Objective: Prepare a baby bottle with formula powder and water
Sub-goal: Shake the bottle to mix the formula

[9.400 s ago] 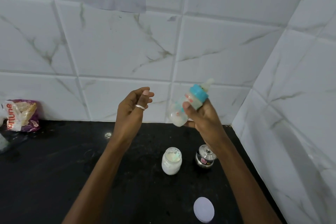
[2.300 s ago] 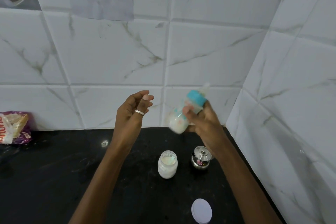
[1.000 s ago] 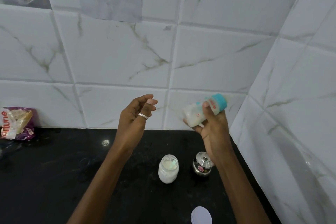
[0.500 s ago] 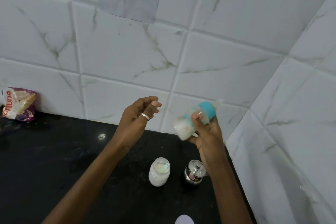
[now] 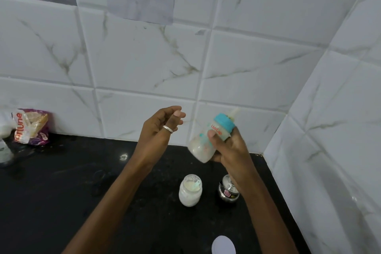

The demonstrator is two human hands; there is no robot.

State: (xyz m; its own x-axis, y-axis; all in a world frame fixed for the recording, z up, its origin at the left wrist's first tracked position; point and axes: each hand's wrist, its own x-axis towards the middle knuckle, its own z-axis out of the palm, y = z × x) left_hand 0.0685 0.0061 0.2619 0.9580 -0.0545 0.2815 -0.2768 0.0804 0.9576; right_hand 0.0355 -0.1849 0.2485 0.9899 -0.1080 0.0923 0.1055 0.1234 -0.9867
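R hand: my right hand (image 5: 229, 147) is up in the air over the back-right corner of the counter (image 5: 61, 192), forearm rising from the front edge. Fingers wrap round the back and the thumb lies across the front of the baby bottle (image 5: 201, 146), a firm grip.
Bottle: off the counter and tilted, base down-left, top up-right. Teal collar (image 5: 223, 123) is on, w/ the pale teat (image 5: 235, 112) above it. Milky white inside the lower part.
L hand: my left hand (image 5: 156, 132) is raised level w/ the bottle, near it but not touching. Fingers are loosely curled, thumb tip close to the fingertips, nothing in it. Silver ring (image 5: 168, 129) on one finger.
Jar: open jar (image 5: 190, 192) of white powder stands on the counter below the bottle, toward the back-right corner. Something pale green sits in its mouth; can't tell what.
Pot: small steel pot (image 5: 226, 193) w/ a lid, just right of the jar, partly behind my R wrist.
Lid: round white lid (image 5: 223, 245) lies flat at the counter's front edge, cut off by the frame.
Packet: packet (image 5: 31, 128) at the back-left edge, against the wall tiles (image 5: 144, 57).
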